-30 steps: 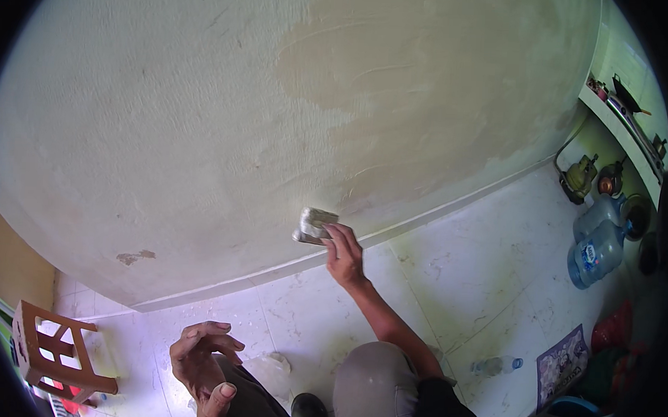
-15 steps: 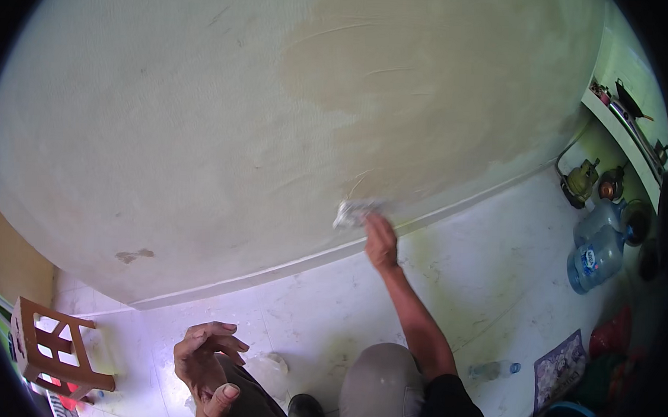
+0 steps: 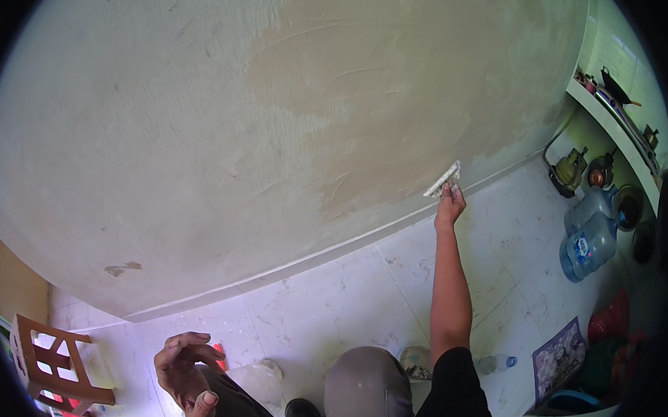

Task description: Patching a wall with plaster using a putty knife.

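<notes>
My right hand [image 3: 450, 206] reaches forward and grips a putty knife [image 3: 444, 180] smeared with whitish paste. Its wide blade is against or very near the wall, low down and close to the baseboard; I cannot tell if it touches. The wall [image 3: 180, 149] is pale and rough at left, with a broad beige, smoother coated patch [image 3: 399, 85] at centre and right. Near my left knee hovers my left hand [image 3: 185, 373], empty, its fingers loosely bent and the thumb apart.
At left stands a brown plastic stool [image 3: 59, 357]. A crumpled clear plastic bag [image 3: 259, 380] and a round container [image 3: 415, 360] lie near my legs, a small bottle [image 3: 496, 364] farther right. Large blue water jugs [image 3: 589, 249] and a green gas cylinder [image 3: 570, 172] stand beneath the counter [image 3: 614, 120].
My right hand has swept the putty knife rightward and a little up along the wall's lower part. The view has shifted slightly; my left hand stays near my knee.
</notes>
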`<state>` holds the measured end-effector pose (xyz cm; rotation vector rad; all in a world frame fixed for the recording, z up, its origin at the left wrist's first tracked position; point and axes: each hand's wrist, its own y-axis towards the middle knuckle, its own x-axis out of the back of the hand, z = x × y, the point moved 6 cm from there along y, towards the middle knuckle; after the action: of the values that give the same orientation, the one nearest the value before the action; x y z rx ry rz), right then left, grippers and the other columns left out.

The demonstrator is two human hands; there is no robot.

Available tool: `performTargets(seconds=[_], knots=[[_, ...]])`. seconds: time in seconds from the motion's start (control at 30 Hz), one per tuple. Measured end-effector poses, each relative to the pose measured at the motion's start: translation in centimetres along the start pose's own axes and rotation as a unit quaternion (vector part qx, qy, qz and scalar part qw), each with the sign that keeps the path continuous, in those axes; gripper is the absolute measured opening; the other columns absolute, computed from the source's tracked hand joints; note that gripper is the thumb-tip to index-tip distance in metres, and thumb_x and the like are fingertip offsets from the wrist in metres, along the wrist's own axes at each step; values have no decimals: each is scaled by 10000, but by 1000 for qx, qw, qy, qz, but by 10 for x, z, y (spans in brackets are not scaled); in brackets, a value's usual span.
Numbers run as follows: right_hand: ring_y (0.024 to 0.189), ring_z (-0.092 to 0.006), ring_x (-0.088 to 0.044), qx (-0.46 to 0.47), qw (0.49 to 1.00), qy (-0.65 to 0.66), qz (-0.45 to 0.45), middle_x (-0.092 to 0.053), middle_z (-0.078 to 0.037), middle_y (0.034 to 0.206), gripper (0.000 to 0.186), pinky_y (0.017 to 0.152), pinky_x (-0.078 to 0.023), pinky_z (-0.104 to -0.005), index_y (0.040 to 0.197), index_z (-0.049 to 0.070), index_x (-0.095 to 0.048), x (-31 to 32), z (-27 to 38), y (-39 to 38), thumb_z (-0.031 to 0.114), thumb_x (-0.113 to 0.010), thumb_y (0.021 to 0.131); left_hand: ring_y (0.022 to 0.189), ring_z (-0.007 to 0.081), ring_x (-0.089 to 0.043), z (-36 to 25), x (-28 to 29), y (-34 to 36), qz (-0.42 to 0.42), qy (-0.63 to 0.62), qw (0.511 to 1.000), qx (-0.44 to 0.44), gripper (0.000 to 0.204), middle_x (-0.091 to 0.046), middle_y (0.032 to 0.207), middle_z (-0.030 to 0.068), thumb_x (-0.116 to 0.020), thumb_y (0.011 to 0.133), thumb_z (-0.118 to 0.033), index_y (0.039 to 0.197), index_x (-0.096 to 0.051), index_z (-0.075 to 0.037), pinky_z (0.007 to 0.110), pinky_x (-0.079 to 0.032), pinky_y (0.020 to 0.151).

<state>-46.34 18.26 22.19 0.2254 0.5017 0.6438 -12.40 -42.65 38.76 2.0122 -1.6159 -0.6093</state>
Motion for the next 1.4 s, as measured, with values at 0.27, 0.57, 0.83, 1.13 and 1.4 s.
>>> performTargets(seconds=[0.27, 0.57, 0.83, 1.13, 1.4], knots=[[1005, -175, -633, 79, 992, -64, 75, -666, -108, 1083, 258, 860, -520, -304, 1165, -74, -631, -53, 18, -73, 37, -676, 937, 700, 220, -642, 0, -10, 4, 7, 0, 1000, 2, 891, -576, 1116, 240, -777, 754, -533, 1382, -415, -14, 249, -492, 500], [964, -345, -652, 195, 965, -136, 108, -661, -207, 1054, 280, 864, -519, -391, 1113, -97, -638, -133, 102, -224, 99, -699, 922, 715, 230, -643, -6, -7, 3, 20, -21, 1000, 7, 894, -567, 1120, 245, -798, 739, -512, 1377, -413, -19, 259, -507, 504], [956, -398, -656, 258, 935, -116, 214, -665, -231, 1063, 265, 848, -532, -410, 1102, -80, -655, -180, 134, -336, 29, -722, 869, 723, 232, -642, -17, -4, 1, 18, -15, 1000, -5, 885, -566, 1125, 244, -785, 741, -525, 1390, -419, -47, 262, -507, 521], [959, -217, -657, -36, 987, -31, 153, -680, -120, 1029, 210, 856, -512, -352, 1116, -40, -616, -89, 46, -263, 105, -637, 965, 723, 241, -643, -11, -9, 2, 26, -16, 999, 12, 832, -582, 1113, 267, -792, 752, -449, 1391, -429, -60, 319, -523, 612], [934, -145, -614, 19, 996, -73, 51, -674, -62, 1018, 193, 849, -486, -296, 1140, -28, -629, 8, -43, -73, 38, -627, 958, 711, 225, -635, 4, -8, 0, 26, 33, 999, 14, 886, -572, 1125, 242, -783, 743, -523, 1372, -424, -12, 249, -484, 510]])
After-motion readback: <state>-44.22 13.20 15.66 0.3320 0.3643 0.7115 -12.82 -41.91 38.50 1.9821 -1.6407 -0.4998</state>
